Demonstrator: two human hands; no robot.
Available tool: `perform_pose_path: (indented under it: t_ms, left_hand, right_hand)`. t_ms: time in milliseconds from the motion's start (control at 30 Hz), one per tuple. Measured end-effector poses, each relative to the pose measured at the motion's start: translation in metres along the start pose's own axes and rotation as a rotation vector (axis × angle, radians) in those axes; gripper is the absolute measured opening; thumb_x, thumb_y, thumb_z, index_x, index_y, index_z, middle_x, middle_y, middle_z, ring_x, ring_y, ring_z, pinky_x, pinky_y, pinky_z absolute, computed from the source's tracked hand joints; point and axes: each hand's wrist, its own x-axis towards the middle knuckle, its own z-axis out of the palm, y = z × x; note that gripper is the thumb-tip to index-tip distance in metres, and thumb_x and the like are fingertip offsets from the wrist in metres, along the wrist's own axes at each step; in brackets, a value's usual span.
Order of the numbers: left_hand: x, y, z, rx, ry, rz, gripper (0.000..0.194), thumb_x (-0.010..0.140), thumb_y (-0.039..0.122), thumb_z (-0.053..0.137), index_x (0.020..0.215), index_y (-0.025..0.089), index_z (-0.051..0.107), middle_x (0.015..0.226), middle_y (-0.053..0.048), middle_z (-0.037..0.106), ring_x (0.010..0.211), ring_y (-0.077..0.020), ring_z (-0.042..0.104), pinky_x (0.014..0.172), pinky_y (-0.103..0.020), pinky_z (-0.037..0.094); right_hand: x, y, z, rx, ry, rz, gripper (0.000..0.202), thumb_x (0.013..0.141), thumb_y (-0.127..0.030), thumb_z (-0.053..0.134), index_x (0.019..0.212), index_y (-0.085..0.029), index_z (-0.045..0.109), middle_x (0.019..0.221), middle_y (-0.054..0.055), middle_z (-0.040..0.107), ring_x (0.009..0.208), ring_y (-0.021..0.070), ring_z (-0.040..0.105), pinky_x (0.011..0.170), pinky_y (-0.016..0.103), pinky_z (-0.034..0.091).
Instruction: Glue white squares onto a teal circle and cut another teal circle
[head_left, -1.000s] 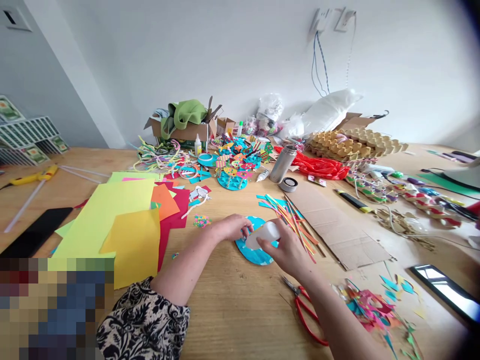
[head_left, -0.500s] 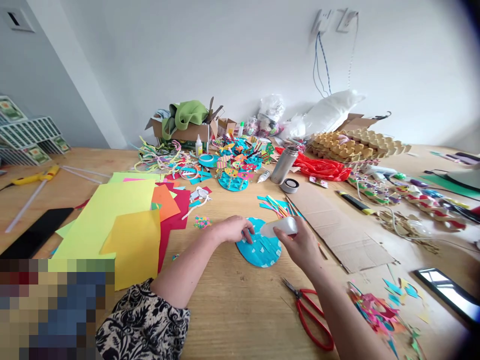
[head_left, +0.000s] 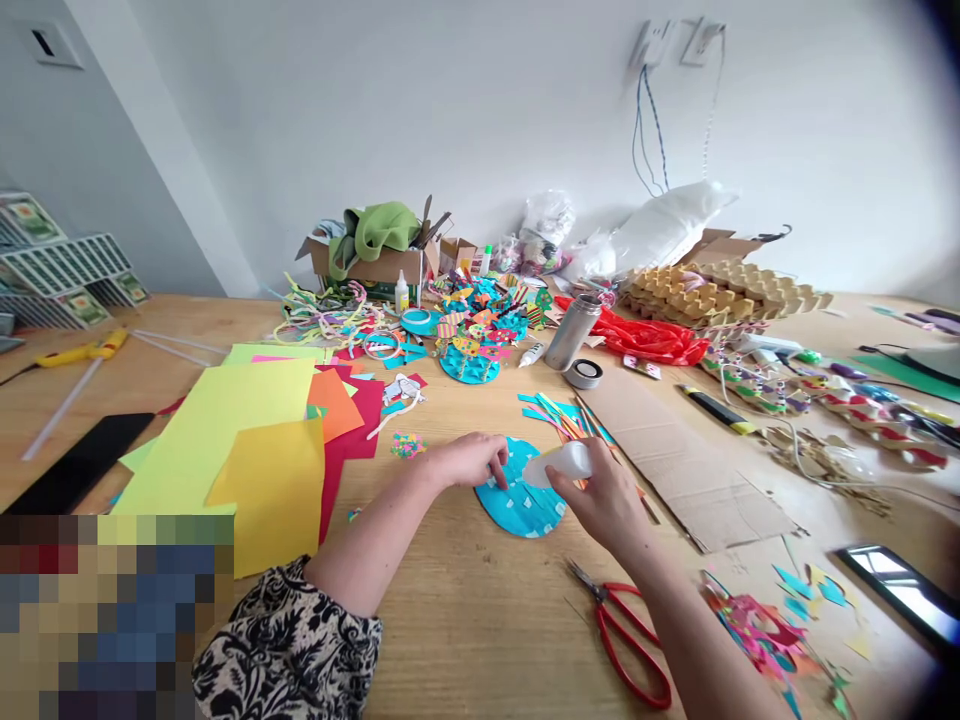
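A round blue disc [head_left: 525,512] with small pale patches on it lies flat on the wooden table. My left hand [head_left: 474,462] rests at its upper left edge, fingers bent down onto the disc; nothing can be made out between them. My right hand [head_left: 606,492] is closed round a white glue bottle [head_left: 559,464], tilted with its narrow end toward the left, over the disc's right part. Beyond the disc are thin coloured paper strips [head_left: 547,412]. Red-handled scissors [head_left: 626,630] lie nearer, beside my right forearm.
Coloured paper sheets [head_left: 217,420] lie at the left, near a black phone [head_left: 79,465]. A metal bottle [head_left: 574,335], tape roll [head_left: 583,374] and decorated blue disc [head_left: 470,366] stand behind. Flat cardboard [head_left: 682,460] and paper scraps [head_left: 761,630] are at the right.
The view has shifted slightly, so the scene sits a little further right. My right hand and the bottle have moved slightly over the disc; my left hand has stayed at its edge.
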Motion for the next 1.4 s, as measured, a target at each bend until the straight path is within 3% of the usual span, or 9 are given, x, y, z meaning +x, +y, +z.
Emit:
perform_pose_path:
  t_ms: [133, 267, 633, 1033, 1200, 1400]
  left_hand:
    - [0.002, -0.002, 0.001, -0.027, -0.015, -0.009, 0.040, 0.069, -0.008, 0.046, 0.097, 0.019, 0.051, 0.082, 0.000, 0.075, 0.092, -0.0118, 0.066, 0.069, -0.018, 0.044]
    - [0.003, -0.003, 0.001, -0.034, -0.021, -0.034, 0.043, 0.067, -0.009, 0.046, 0.099, 0.019, 0.052, 0.084, -0.001, 0.075, 0.089, -0.0122, 0.067, 0.066, -0.018, 0.044]
    - [0.001, 0.002, -0.002, -0.030, -0.034, -0.017, 0.046, 0.063, -0.012, 0.044, 0.097, 0.016, 0.056, 0.083, -0.003, 0.075, 0.092, -0.0151, 0.067, 0.069, -0.020, 0.046]
    - [0.002, 0.002, -0.003, 0.000, -0.035, -0.027, 0.046, 0.062, -0.013, 0.044, 0.095, 0.016, 0.057, 0.086, -0.003, 0.075, 0.092, -0.0144, 0.066, 0.069, -0.020, 0.046]
    - [0.002, 0.004, -0.003, 0.009, -0.042, -0.032, 0.047, 0.062, -0.013, 0.042, 0.097, 0.016, 0.058, 0.091, -0.004, 0.075, 0.091, -0.0145, 0.066, 0.071, -0.021, 0.046]
    - [0.001, 0.004, -0.003, 0.004, -0.046, -0.027, 0.046, 0.064, -0.012, 0.042, 0.096, 0.016, 0.058, 0.088, -0.003, 0.075, 0.090, -0.0142, 0.067, 0.068, -0.020, 0.046]
  right_hand:
    - [-0.008, -0.008, -0.009, 0.048, -0.046, -0.014, 0.024, 0.074, -0.044, 0.056, 0.081, -0.023, 0.046, 0.066, 0.000, 0.057, 0.060, 0.0189, 0.055, 0.054, 0.030, 0.041]
    - [-0.019, -0.013, 0.000, 0.153, -0.116, -0.019, 0.024, 0.076, -0.043, 0.058, 0.085, -0.022, 0.049, 0.067, -0.001, 0.057, 0.058, 0.0172, 0.054, 0.053, 0.028, 0.042]
    - [-0.032, 0.005, 0.010, 0.208, -0.090, 0.062, 0.027, 0.079, -0.047, 0.057, 0.084, -0.023, 0.047, 0.064, -0.002, 0.054, 0.055, 0.0169, 0.052, 0.049, 0.028, 0.039]
    - [-0.037, -0.003, 0.010, 0.175, -0.069, -0.076, 0.025, 0.080, -0.039, 0.058, 0.097, -0.022, 0.050, 0.077, 0.002, 0.061, 0.065, 0.0180, 0.057, 0.057, 0.029, 0.045]
    - [-0.047, -0.006, 0.015, 0.169, -0.151, -0.216, 0.029, 0.081, -0.030, 0.057, 0.107, -0.022, 0.047, 0.094, 0.005, 0.063, 0.071, 0.0183, 0.060, 0.061, 0.029, 0.048]
    - [-0.050, -0.011, 0.011, 0.161, -0.172, -0.218, 0.028, 0.082, -0.028, 0.056, 0.107, -0.023, 0.045, 0.094, 0.005, 0.063, 0.072, 0.0188, 0.060, 0.062, 0.030, 0.048]
